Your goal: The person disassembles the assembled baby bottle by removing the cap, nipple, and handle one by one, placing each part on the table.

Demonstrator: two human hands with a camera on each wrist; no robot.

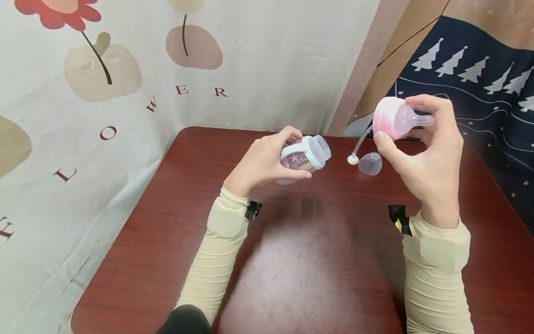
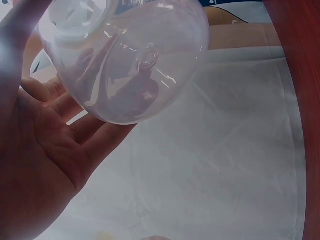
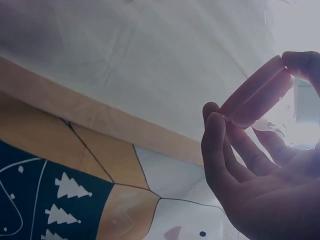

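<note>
My left hand (image 1: 263, 160) grips a clear baby bottle (image 1: 296, 161) with a white handle; its uncovered threaded neck tilts up to the right. The left wrist view shows the bottle's rounded base (image 2: 145, 75) close up. Higher and to the right, my right hand (image 1: 438, 160) pinches a pink screw ring (image 1: 384, 118) between thumb and fingers. A clear teat (image 1: 410, 120) on the ring points right, and a thin straw (image 1: 362, 140) hangs from its other side, ending in a white weight (image 1: 352, 159). The bottle and ring are apart.
A clear dome cap (image 1: 370, 164) lies on the dark red table (image 1: 317, 278) behind the hands, close to the hanging weight. Printed white curtain (image 1: 267, 60) borders the table at the back and left, and a dark blue cloth (image 1: 459, 88) with trees hangs at the right.
</note>
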